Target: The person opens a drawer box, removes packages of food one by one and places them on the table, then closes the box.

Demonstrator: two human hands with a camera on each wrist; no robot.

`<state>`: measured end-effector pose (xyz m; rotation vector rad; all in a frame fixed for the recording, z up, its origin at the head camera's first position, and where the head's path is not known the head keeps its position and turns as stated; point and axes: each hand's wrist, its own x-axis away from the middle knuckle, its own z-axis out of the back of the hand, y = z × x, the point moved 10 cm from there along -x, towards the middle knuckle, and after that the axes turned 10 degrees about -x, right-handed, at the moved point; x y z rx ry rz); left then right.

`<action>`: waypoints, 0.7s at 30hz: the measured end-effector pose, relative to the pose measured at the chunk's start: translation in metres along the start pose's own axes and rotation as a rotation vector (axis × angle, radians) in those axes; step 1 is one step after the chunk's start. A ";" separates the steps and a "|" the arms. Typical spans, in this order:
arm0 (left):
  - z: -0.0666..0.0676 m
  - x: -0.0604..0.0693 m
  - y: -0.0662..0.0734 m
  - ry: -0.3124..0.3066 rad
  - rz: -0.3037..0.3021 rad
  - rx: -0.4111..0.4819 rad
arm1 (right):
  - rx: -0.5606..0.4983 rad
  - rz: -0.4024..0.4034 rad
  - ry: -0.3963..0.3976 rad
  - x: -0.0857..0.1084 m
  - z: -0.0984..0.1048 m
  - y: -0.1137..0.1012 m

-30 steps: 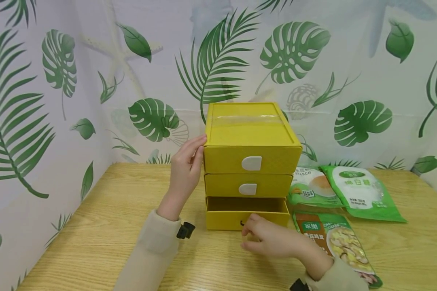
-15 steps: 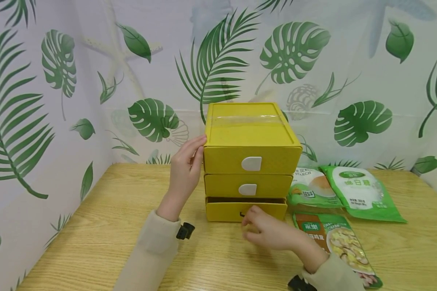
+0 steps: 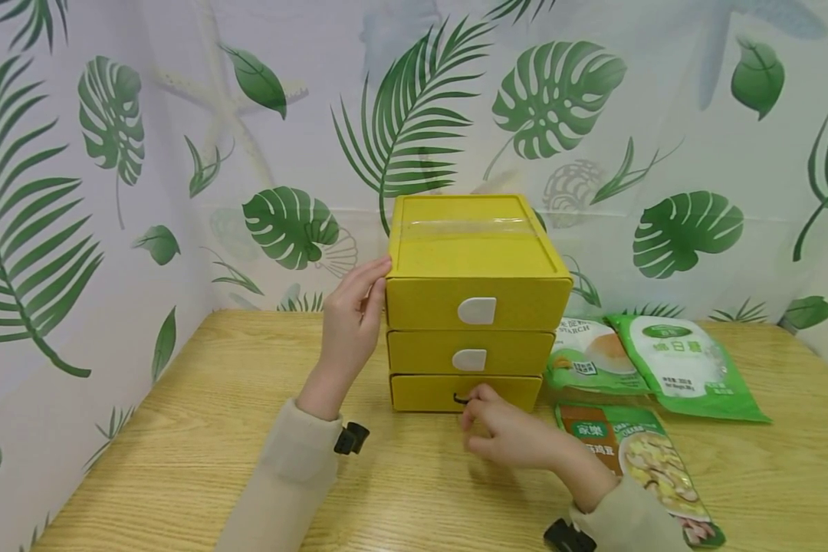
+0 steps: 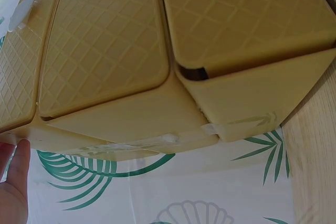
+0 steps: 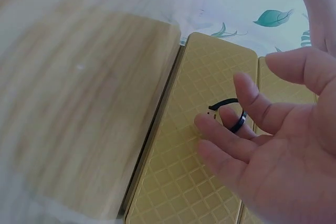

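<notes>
A yellow three-drawer cabinet (image 3: 479, 238) stands on the table, all its drawers appearing flush in the head view. Flat against its upper left side, my left hand (image 3: 352, 322) steadies it with straight fingers; in the left wrist view only a few fingers (image 4: 18, 174) show at the edge. My right hand (image 3: 510, 433) is at the bottom drawer (image 3: 421, 392). One finger is hooked through its black loop handle (image 5: 243, 120), while other fingertips (image 5: 206, 121) touch the drawer front. The upper two drawers have white tab handles (image 3: 476, 310).
Right of the cabinet lie a white-and-green starch bag (image 3: 593, 356) and another green-edged bag of white powder (image 3: 686, 360). A brown-and-green food packet (image 3: 652, 468) lies in front of them, partly behind the right forearm. A leaf-patterned cloth (image 3: 414, 92) hangs behind the table (image 3: 234, 391).
The bottom drawer has slid inward from partly open to shut, my right hand moving with it toward the cabinet. My left hand has stayed in place.
</notes>
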<state>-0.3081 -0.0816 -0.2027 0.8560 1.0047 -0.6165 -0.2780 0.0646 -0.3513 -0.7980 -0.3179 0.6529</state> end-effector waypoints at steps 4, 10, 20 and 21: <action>0.000 0.001 0.000 0.000 -0.001 0.007 | 0.039 0.021 -0.003 0.001 0.000 -0.002; 0.000 0.000 -0.003 -0.009 0.004 -0.010 | 0.125 0.026 -0.006 0.001 0.004 -0.007; -0.004 0.013 0.019 -0.092 -0.034 -0.225 | 0.276 0.118 0.149 0.026 0.023 -0.045; -0.004 0.013 0.023 -0.093 -0.047 -0.229 | 0.281 0.131 0.177 0.029 0.026 -0.050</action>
